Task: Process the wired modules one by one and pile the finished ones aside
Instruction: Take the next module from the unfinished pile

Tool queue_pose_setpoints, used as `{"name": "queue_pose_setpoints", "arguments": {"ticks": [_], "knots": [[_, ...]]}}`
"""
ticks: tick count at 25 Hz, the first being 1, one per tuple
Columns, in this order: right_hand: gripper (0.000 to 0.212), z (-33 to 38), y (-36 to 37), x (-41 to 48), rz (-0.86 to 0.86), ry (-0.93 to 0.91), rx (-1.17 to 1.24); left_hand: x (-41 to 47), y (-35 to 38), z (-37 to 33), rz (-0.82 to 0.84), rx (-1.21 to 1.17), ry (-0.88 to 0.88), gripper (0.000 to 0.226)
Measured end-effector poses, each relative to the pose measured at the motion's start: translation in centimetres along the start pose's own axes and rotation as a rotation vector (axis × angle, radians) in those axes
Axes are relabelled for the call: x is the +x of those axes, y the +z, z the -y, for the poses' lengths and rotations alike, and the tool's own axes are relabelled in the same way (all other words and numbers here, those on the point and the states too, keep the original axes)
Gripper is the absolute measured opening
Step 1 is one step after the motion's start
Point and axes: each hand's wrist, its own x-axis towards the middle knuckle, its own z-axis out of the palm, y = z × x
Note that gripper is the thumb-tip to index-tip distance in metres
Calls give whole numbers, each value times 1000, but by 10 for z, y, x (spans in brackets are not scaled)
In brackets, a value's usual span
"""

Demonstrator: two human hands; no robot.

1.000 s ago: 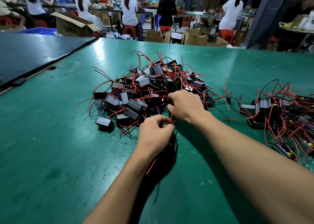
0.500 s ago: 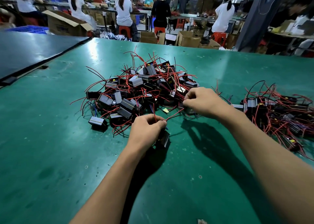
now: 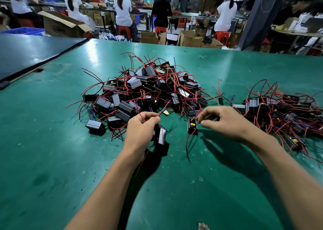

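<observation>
At the far left a dark panel (image 3: 35, 55) lies over the green worktop (image 3: 52, 160). In the middle of the worktop sits the large pile (image 3: 145, 90) of black wired modules, with red and black leads sticking out all round it. Just near of that pile, your left hand (image 3: 141, 133) is closed round one module (image 3: 162, 136) and holds it clear of the worktop, its pale striped face turned right. The same hand's fingertips pinch red wires (image 3: 163, 109) that curve up toward the pile.

Just right of it is a second module (image 3: 191, 126) with a yellow spot on its face and a black lead trailing toward you. I cannot tell whether it rests on the worktop. Your right hand (image 3: 225, 121) has its fingers curled, thumb and forefinger pinching at the top of the second module, though blur hides exactly what they nip.

Further right, well apart from the large pile, the smaller pile (image 3: 283, 111) of modules spreads toward the worktop's right edge. Beyond the far edge, people (image 3: 122, 11) sit on red stools (image 3: 124, 31) among cardboard boxes (image 3: 190, 37).
</observation>
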Motion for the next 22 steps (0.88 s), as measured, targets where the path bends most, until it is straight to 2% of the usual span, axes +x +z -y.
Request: {"name": "queue_pose_setpoints", "arguments": {"ticks": [4,7,9,13,19,22], "knots": [[7,-8,18,14,-116,146,44,0,-1,5,45,103,25,5],[35,-7,31,27,-165,349,138,-3,1,9,115,210,75,8],[45,-1,41,32,-146,403,49,-3,2,11,132,242,95,12],[26,11,50,31,-107,423,-5,0,2,14,124,292,82,4],[41,23,53,-12,73,350,22,-1,7,15,113,321,131,4],[42,27,44,-27,269,313,19,-4,7,13,147,275,127,7]]}}
